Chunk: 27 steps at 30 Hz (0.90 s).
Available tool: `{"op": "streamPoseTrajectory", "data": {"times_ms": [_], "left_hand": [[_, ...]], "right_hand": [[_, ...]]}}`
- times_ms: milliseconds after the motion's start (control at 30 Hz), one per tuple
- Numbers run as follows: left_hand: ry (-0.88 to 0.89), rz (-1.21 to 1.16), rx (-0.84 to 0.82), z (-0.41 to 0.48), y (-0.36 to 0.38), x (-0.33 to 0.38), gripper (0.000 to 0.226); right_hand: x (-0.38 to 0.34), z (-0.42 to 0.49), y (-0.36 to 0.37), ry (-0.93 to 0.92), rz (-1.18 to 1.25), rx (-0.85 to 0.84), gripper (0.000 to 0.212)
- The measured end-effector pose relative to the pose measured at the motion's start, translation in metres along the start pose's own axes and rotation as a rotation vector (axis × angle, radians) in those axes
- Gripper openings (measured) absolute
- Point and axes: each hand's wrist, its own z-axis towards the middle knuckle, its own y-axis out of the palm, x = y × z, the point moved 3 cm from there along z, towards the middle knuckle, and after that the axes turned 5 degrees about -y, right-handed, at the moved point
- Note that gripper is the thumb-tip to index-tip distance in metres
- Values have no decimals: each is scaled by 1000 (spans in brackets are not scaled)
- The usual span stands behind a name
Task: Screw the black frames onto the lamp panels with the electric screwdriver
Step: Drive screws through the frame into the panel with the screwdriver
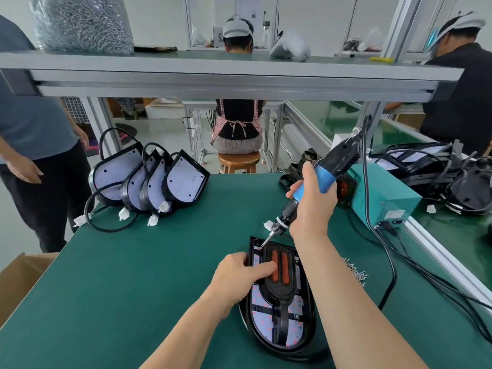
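Note:
A lamp panel (298,328) lies flat on the green table, white board with red dots inside a black rim. A black frame (279,294) with two orange strips sits on top of it. My left hand (239,275) presses on the frame's left side, fingers over its edge. My right hand (311,206) grips the blue and black electric screwdriver (327,171), tilted, its bit tip touching the panel's far left corner at a screw point. Loose screws (356,272) lie to the right of my right forearm.
Several lamp panels (149,179) with cables and white plugs lean together at the table's far left. A teal power box (383,195) stands right, cables trailing. A pile of black frames (452,177) lies far right. A cardboard box (21,283) sits left. People stand and sit around.

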Motion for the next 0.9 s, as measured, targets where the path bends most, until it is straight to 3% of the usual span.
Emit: {"op": "streamPoseTrajectory", "data": {"times_ms": [167,533,900], "left_hand": [[-2,-27,-34,2,0,-2,55],[11,-35,-34,2,0,-4,66],[1,-43,-29,6,-1,-6,60]], "right_hand": [[3,0,1,-7,-4,-18,20],[5,-5,8,-25,-22,-52,18],[4,-7,14,-47,-22,-141,20]]}}
